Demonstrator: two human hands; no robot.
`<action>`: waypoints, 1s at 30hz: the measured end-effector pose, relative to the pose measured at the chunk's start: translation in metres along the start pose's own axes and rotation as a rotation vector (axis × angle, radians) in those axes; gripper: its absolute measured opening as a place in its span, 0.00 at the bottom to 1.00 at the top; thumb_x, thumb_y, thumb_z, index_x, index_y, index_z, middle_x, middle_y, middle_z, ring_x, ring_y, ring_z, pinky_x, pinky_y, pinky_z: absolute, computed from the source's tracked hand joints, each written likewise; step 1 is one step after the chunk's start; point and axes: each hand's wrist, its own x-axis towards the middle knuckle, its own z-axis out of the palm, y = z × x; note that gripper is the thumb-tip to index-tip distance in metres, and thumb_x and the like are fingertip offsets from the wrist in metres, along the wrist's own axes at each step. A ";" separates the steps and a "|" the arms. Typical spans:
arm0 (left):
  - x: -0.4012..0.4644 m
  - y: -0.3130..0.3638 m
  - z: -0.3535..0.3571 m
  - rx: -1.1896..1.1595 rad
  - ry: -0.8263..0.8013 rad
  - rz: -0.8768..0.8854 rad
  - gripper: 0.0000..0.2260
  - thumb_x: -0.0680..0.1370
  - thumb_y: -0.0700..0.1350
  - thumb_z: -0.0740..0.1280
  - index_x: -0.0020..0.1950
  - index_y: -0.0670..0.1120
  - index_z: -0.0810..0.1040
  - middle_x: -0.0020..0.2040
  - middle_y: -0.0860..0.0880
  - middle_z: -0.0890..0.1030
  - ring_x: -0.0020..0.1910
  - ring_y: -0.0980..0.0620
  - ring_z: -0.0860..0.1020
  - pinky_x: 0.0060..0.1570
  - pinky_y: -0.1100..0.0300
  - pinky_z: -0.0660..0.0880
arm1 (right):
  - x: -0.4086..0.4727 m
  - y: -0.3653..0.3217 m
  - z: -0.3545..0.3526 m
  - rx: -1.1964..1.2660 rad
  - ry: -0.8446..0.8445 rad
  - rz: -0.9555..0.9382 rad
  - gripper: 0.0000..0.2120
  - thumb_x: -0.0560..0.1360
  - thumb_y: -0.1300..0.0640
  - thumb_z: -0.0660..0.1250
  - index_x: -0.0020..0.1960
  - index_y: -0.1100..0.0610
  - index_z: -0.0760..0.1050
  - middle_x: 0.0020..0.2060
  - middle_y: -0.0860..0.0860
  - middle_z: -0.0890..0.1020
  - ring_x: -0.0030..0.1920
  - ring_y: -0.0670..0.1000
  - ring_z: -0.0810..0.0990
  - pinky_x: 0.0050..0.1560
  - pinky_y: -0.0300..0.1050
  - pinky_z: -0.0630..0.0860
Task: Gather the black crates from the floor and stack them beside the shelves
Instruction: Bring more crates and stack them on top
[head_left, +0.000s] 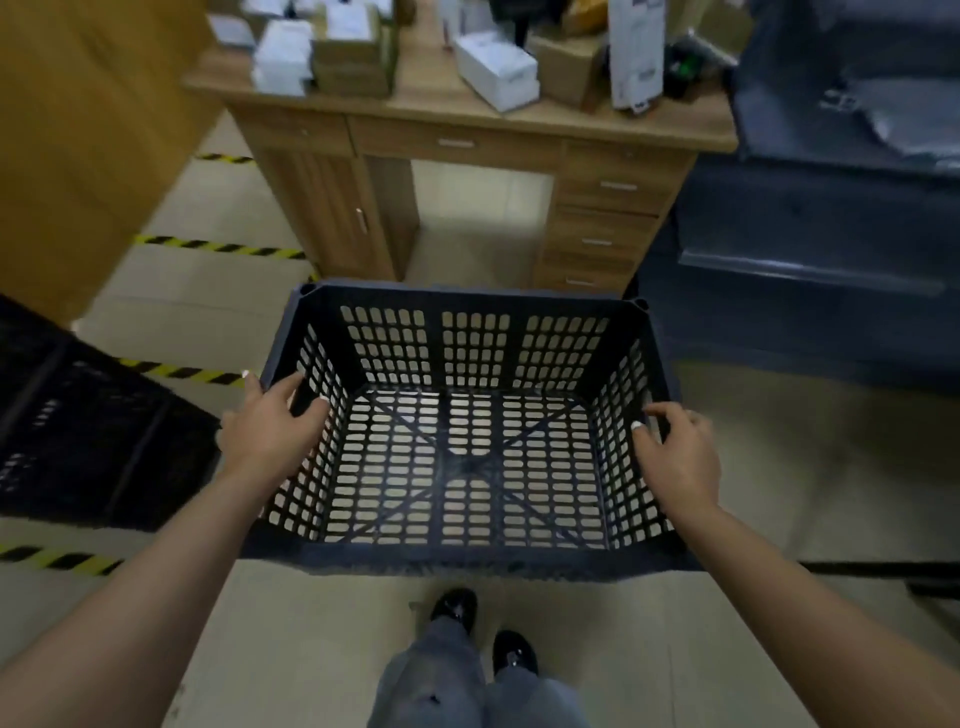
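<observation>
An empty black slotted crate (467, 299) is held level in front of me, above the pale floor and my feet. My left hand (265, 423) grips its left rim, fingers curled over the wall. On the opposite rim my right hand (680, 447) holds on the same way. A second black crate (88, 415) sits low at the left, blurred and partly cut off by the frame.
A wooden desk (467, 135) loaded with boxes stands straight ahead. Dark grey bins (810, 218) are at the right. A tall brown panel (78, 130) rises at the left. Yellow-black tape (218, 248) marks the floor.
</observation>
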 end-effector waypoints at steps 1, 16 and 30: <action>-0.006 -0.009 -0.013 -0.008 0.024 -0.025 0.27 0.76 0.61 0.61 0.75 0.57 0.64 0.78 0.43 0.55 0.70 0.30 0.61 0.67 0.39 0.62 | -0.001 -0.012 -0.003 0.003 -0.018 -0.043 0.13 0.76 0.52 0.64 0.60 0.50 0.74 0.64 0.57 0.70 0.55 0.57 0.76 0.53 0.48 0.72; -0.134 -0.181 -0.145 -0.035 0.306 -0.347 0.35 0.72 0.69 0.54 0.77 0.57 0.56 0.78 0.45 0.55 0.66 0.31 0.69 0.64 0.39 0.67 | -0.075 -0.192 0.009 -0.073 -0.219 -0.572 0.20 0.76 0.45 0.64 0.67 0.46 0.73 0.73 0.53 0.67 0.72 0.55 0.65 0.65 0.53 0.69; -0.257 -0.411 -0.231 -0.025 0.456 -0.527 0.30 0.76 0.64 0.57 0.76 0.56 0.60 0.77 0.45 0.60 0.62 0.30 0.70 0.61 0.40 0.65 | -0.308 -0.320 0.079 -0.007 -0.353 -0.768 0.20 0.76 0.48 0.65 0.68 0.46 0.73 0.72 0.53 0.69 0.68 0.56 0.71 0.61 0.50 0.71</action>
